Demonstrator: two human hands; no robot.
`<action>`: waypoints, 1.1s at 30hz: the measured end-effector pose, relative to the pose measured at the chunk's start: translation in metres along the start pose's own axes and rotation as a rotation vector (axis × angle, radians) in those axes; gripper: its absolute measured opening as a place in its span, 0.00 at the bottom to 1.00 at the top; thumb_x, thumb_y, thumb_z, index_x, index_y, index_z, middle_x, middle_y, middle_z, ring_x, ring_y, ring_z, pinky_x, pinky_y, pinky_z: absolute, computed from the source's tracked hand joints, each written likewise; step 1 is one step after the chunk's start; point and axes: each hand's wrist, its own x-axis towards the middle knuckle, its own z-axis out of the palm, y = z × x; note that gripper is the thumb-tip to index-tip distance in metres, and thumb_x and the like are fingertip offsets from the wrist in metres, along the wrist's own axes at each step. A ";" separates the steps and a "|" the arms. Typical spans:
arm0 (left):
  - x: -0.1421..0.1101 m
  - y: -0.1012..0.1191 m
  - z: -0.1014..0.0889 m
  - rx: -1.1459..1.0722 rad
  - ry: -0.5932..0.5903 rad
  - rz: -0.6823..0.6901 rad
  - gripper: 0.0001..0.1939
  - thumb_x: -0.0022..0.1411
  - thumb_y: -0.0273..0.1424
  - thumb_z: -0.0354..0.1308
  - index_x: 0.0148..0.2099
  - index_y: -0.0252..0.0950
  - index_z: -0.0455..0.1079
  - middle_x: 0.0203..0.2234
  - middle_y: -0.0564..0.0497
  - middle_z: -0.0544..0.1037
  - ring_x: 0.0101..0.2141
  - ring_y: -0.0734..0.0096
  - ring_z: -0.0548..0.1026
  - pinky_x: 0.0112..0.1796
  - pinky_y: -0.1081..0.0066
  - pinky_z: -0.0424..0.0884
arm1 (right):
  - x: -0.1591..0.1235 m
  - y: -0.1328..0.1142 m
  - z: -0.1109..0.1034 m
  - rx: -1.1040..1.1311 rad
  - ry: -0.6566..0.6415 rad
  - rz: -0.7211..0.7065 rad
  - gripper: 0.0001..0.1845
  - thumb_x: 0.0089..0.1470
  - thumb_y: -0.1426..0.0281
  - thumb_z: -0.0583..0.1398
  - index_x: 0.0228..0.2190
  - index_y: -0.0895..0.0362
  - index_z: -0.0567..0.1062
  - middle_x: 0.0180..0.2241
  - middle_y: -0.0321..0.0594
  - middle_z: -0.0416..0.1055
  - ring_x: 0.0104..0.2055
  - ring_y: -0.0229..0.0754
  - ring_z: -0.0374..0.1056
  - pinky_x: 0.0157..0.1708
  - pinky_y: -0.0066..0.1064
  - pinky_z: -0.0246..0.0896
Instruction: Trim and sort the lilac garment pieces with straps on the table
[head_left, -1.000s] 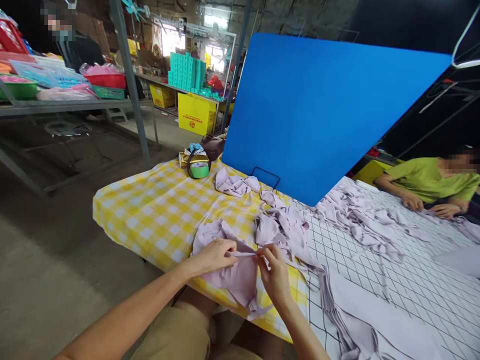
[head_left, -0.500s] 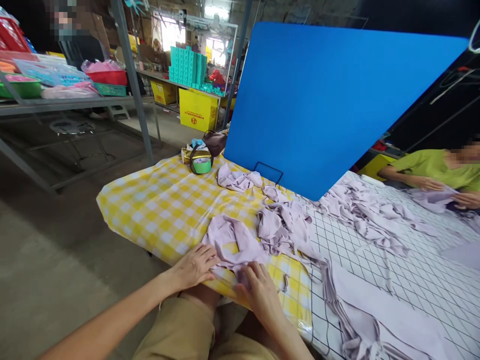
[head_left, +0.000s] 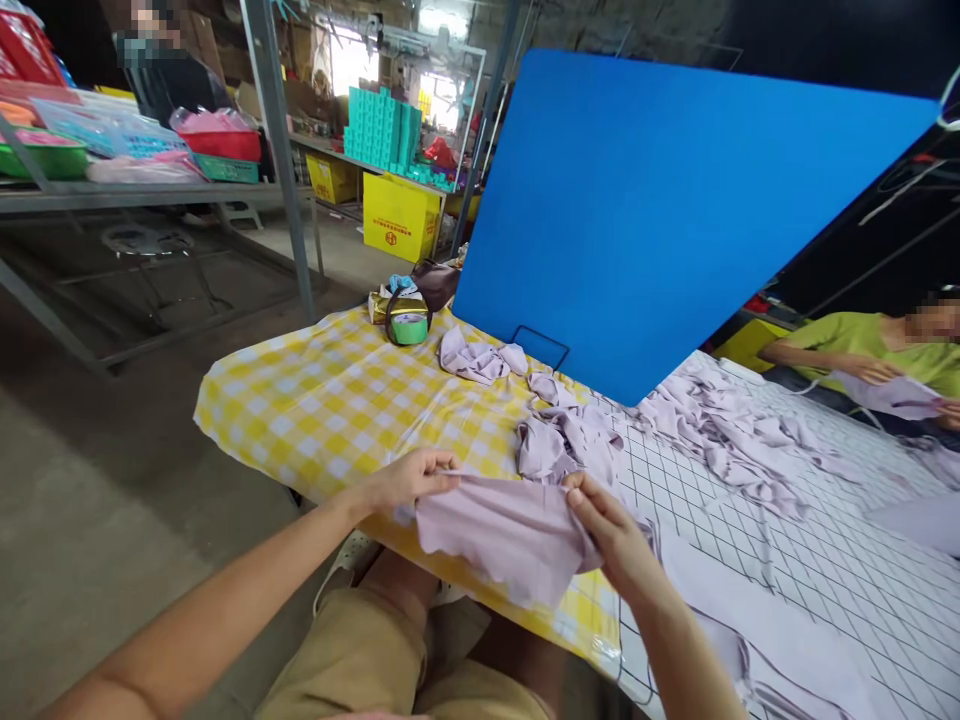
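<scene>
The left hand (head_left: 420,477) and right hand (head_left: 606,512) are staying apart, each pinching one end of a lilac cloth's (head_left: 502,535) upper edge, which is hanging between them over the checked tablecloth (head_left: 300,400). A weak fingertip grip could be risking a slip toward the lap (head_left: 360,640); uneven pulling could be stretching the edge crooked.

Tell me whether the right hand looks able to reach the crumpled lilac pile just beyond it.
Probably yes: the crumpled lilac pile lies just beyond the right hand with no barrier visible between, though that hand pinches the held cloth and might need to let go first.
</scene>
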 end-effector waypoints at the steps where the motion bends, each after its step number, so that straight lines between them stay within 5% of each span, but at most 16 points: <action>1: 0.008 0.005 -0.003 -0.053 -0.002 -0.018 0.17 0.57 0.45 0.51 0.35 0.34 0.62 0.22 0.57 0.62 0.22 0.79 0.60 0.23 0.78 0.55 | 0.008 -0.004 -0.007 -0.030 0.016 -0.015 0.16 0.50 0.53 0.55 0.30 0.53 0.62 0.21 0.28 0.56 0.19 0.32 0.53 0.16 0.23 0.48; 7: 0.045 -0.017 -0.008 0.193 0.322 -0.194 0.09 0.54 0.32 0.52 0.24 0.34 0.63 0.18 0.56 0.61 0.22 0.77 0.59 0.23 0.77 0.53 | 0.047 0.015 -0.012 -0.594 0.434 -0.184 0.09 0.46 0.62 0.55 0.26 0.55 0.67 0.25 0.39 0.65 0.26 0.41 0.61 0.27 0.32 0.55; 10: 0.044 -0.040 -0.004 0.153 0.354 -0.238 0.08 0.54 0.32 0.50 0.27 0.33 0.65 0.18 0.57 0.62 0.21 0.78 0.60 0.23 0.77 0.55 | 0.038 0.039 0.019 -0.622 0.257 -0.311 0.09 0.50 0.65 0.52 0.27 0.55 0.70 0.27 0.41 0.69 0.27 0.42 0.64 0.28 0.32 0.57; 13: 0.036 -0.044 0.002 -0.231 0.327 -0.213 0.12 0.56 0.33 0.52 0.40 0.31 0.68 0.24 0.54 0.68 0.24 0.77 0.66 0.27 0.76 0.62 | 0.024 0.060 0.058 -0.618 0.071 -0.315 0.13 0.53 0.66 0.51 0.25 0.55 0.73 0.26 0.40 0.70 0.27 0.41 0.66 0.28 0.31 0.58; 17: 0.028 -0.026 0.014 -0.848 0.196 -0.092 0.22 0.53 0.29 0.58 0.51 0.34 0.65 0.34 0.48 0.73 0.31 0.75 0.71 0.35 0.74 0.66 | 0.021 0.075 0.090 -0.404 0.088 -0.216 0.17 0.54 0.60 0.51 0.31 0.56 0.75 0.31 0.43 0.73 0.35 0.46 0.69 0.36 0.35 0.62; 20: 0.025 -0.012 0.023 -0.969 0.115 -0.029 0.26 0.52 0.24 0.58 0.55 0.40 0.62 0.39 0.49 0.73 0.32 0.77 0.71 0.35 0.76 0.66 | 0.024 0.073 0.094 -0.149 0.179 -0.217 0.22 0.53 0.56 0.52 0.44 0.56 0.70 0.45 0.46 0.70 0.48 0.49 0.64 0.47 0.40 0.58; 23: 0.022 -0.004 0.031 -0.986 0.046 0.009 0.32 0.48 0.19 0.56 0.56 0.42 0.61 0.42 0.51 0.72 0.33 0.78 0.72 0.35 0.78 0.66 | 0.024 0.064 0.089 0.062 0.070 -0.162 0.22 0.57 0.56 0.48 0.49 0.52 0.66 0.48 0.43 0.68 0.52 0.46 0.61 0.49 0.40 0.57; 26: 0.020 0.004 0.037 -0.965 0.005 0.038 0.37 0.44 0.18 0.55 0.58 0.42 0.58 0.43 0.51 0.73 0.38 0.73 0.72 0.38 0.76 0.66 | 0.022 0.056 0.085 0.212 0.006 -0.146 0.24 0.59 0.55 0.43 0.50 0.51 0.65 0.50 0.43 0.66 0.51 0.45 0.63 0.48 0.39 0.59; 31: 0.016 0.015 0.042 -0.933 0.062 0.097 0.42 0.41 0.18 0.54 0.61 0.43 0.53 0.43 0.51 0.73 0.40 0.70 0.72 0.38 0.74 0.66 | 0.016 0.053 0.080 0.378 -0.144 -0.016 0.19 0.49 0.55 0.57 0.38 0.54 0.72 0.35 0.42 0.73 0.36 0.46 0.69 0.38 0.37 0.63; 33: 0.012 0.013 0.040 -0.900 0.149 0.121 0.43 0.40 0.18 0.53 0.61 0.42 0.52 0.42 0.51 0.73 0.40 0.71 0.72 0.39 0.74 0.66 | 0.009 0.047 0.069 0.460 -0.075 0.001 0.16 0.47 0.55 0.60 0.33 0.53 0.73 0.30 0.39 0.73 0.30 0.43 0.68 0.32 0.33 0.63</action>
